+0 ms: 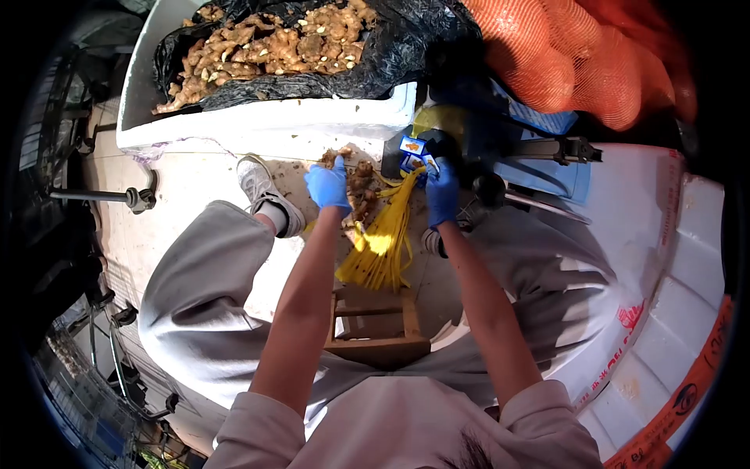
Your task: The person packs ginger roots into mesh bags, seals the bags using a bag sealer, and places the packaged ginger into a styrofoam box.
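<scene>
Your left hand [326, 187] curls by ginger [361, 187], hold unclear; right hand [443, 193] pinches yellow netting [383, 238]; white box [266, 121] edge ahead

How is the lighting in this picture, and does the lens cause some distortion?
Head view: strong glare nearly washes out a patch of the yellow netting; head view: deep shadow beyond the right hand hides detail; head view: the white foam box has a brightly lit front wall; head view: the picture rounds off into black corners, suggesting wide-angle distortion.

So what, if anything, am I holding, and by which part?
Right hand: the yellow netting, by its gathered, labelled end. Left hand: can't tell.
</scene>
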### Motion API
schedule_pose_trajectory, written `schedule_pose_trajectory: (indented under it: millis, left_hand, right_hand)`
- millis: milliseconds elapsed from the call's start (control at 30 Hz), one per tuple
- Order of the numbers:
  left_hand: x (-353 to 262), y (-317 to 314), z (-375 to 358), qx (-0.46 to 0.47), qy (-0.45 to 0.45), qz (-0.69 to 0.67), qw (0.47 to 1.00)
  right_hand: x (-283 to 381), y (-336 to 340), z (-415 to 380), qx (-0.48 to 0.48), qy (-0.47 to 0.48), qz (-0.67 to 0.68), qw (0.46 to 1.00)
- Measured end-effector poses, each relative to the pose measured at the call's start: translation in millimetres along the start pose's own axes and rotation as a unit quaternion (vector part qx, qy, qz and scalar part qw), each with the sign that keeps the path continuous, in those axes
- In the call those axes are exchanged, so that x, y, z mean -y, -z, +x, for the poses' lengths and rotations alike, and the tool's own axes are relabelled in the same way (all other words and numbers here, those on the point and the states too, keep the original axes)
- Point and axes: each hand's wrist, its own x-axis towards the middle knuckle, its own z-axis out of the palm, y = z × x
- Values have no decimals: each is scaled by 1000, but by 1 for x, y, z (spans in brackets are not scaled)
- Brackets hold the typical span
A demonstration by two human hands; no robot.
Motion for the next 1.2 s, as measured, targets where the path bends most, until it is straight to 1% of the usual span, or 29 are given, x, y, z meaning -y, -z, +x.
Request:
schedule_pose_trajectory:
  millis: [33, 67, 100, 133, 167, 200, 233, 267, 300, 333, 367, 400, 433, 500, 533, 600, 667, 700, 733, 767, 800, 867, 900, 933, 967, 1033, 1067, 1133, 1200]
  left_hand:
    - [-10, 12, -5, 137, 44, -99, 985]
    - [-20, 28, -9, 268, 82, -195, 940]
    - [-36, 57, -23, 438, 187, -373, 796]
    - [-50, 85, -35, 573, 271, -513, 579]
    - [-58, 99, -35, 573, 262, -514, 582]
    - [-67, 109, -35, 604, 274, -573, 482]
    - [-76, 122, -35, 628, 280, -622, 375]
    - [-80, 150, -29, 622, 154, -600, 478]
    - [-72, 166, -22, 626, 167, -595, 477]
    - [-63, 182, -13, 626, 179, -592, 476]
    - [-56, 205, -13, 588, 175, -615, 495]
    - [-54, 224, -9, 553, 177, -605, 544]
    - [-48, 243, -10, 525, 119, -619, 571]
    - [-44, 284, -18, 455, 12, -645, 613]
    - [-40, 298, -26, 419, -10, -655, 629]
    - [-35, 319, -39, 373, -18, -678, 634]
    - [-38, 352, -64, 372, 14, -676, 636]
    - [-27, 333, -64, 343, -53, -680, 646]
    - [-33, 343, -77, 322, -30, -682, 656]
    - [-34, 339, -87, 308, -41, -681, 664]
    - [-33, 334, -95, 295, -50, -679, 670]
    - [-35, 333, -112, 284, -30, -697, 658]
    - [-33, 327, -118, 290, -43, -705, 646]
    - [-31, 322, -121, 295, -54, -713, 634]
    - [-34, 327, -121, 295, -55, -712, 635]
    - [-37, 341, -120, 233, -47, -672, 701]
    - [-36, 350, -114, 223, -65, -656, 718]
    - [-39, 368, -104, 220, -105, -648, 722]
    - [-49, 382, -103, 210, -123, -642, 727]
  right_hand:
    - [-9, -8, -10, -67, 66, 22, 995]
    - [-8, -12, -18, -134, 131, 45, 981]
    - [24, 0, -27, -89, 31, 267, 959]
    - [41, 5, -34, -40, -7, 384, 923]
    - [69, 14, -51, -14, -47, 507, 861]
    - [61, 15, -66, 29, 44, 194, 980]
    - [109, 49, -76, 159, 171, -131, 963]
    - [123, 55, -91, 170, 244, 18, 955]
    - [133, 67, -107, 268, 230, 65, 933]
    - [130, 70, -121, 315, 308, 124, 889]
    - [141, 87, -131, 352, 285, 74, 889]
    - [151, 103, -138, 388, 261, 26, 884]
    - [148, 104, -144, 387, 272, 28, 881]
    - [144, 102, -154, 333, 332, 114, 875]
    - [144, 107, -149, 419, 321, 65, 847]
    - [169, 125, -134, 348, 303, 134, 877]
    - [189, 140, -115, 285, 189, 280, 897]
    - [206, 153, -105, 257, 192, 322, 890]
    - [221, 165, -99, 228, 194, 364, 882]
    - [233, 168, -100, 183, 186, 440, 860]
    - [239, 172, -100, 178, 186, 441, 860]
    - [247, 179, -99, 214, 61, 539, 812]
    - [253, 182, -106, 157, 18, 561, 812]
    - [249, 180, -106, 155, 19, 563, 812]
    - [244, 176, -104, 145, 57, 527, 835]
    - [236, 174, -99, 154, 130, 453, 868]
    - [239, 178, -101, 156, 129, 455, 867]
    - [250, 191, -104, 294, 39, 442, 846]
    - [243, 181, -103, 291, 54, 425, 856]
